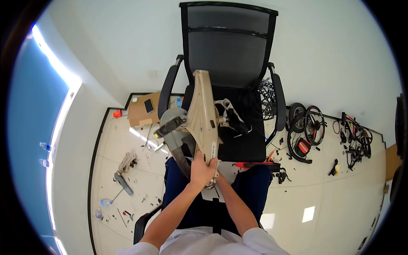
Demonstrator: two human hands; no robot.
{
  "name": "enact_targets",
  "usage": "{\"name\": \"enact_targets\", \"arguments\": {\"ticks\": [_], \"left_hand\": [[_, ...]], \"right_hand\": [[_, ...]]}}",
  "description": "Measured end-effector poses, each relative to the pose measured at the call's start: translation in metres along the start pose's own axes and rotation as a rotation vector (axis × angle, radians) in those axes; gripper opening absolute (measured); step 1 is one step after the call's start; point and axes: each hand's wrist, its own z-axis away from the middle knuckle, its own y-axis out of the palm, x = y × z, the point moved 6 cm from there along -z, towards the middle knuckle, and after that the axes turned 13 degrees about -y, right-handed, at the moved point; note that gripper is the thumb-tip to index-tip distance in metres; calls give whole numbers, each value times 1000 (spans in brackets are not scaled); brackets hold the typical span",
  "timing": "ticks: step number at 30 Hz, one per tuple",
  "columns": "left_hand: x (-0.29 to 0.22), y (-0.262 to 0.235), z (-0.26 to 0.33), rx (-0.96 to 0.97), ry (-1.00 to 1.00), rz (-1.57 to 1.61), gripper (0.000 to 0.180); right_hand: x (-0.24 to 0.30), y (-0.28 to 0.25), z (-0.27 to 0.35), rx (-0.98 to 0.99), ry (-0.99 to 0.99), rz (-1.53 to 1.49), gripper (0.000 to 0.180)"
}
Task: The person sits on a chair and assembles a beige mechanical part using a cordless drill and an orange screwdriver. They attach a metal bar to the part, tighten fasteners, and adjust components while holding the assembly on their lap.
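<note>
Grip of the left hand [203,171] is curled around a beige frame [205,119] at its near end, while that of the right hand [219,177], mostly hidden, cannot be told, the frame being extended far over the left of a black chair [241,149].

Look at your beige frame [205,106], smooth with a soft, painted-looking sheen! Here's matt black mesh on the chair back [229,53], dull plain cardboard [137,115], your navy cloth trousers [253,187], and glossy floor tiles [335,204], throwing light back at you!
</note>
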Motion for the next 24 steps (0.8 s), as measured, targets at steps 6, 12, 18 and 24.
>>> {"name": "enact_targets", "arguments": {"ticks": [6,12,18,24], "left_hand": [[27,24,19,77,-123,113,49],[34,35,26,144,-123,69,53],[31,17,27,275,-84,173,49],[97,-43,24,46,-223,388,25]], "right_hand": [[6,-10,15,-12,57,14,43],[9,-13,20,-28,75,14,39],[7,-16,22,-19,79,5,37],[9,-24,26,-23,58,-6,34]]}}
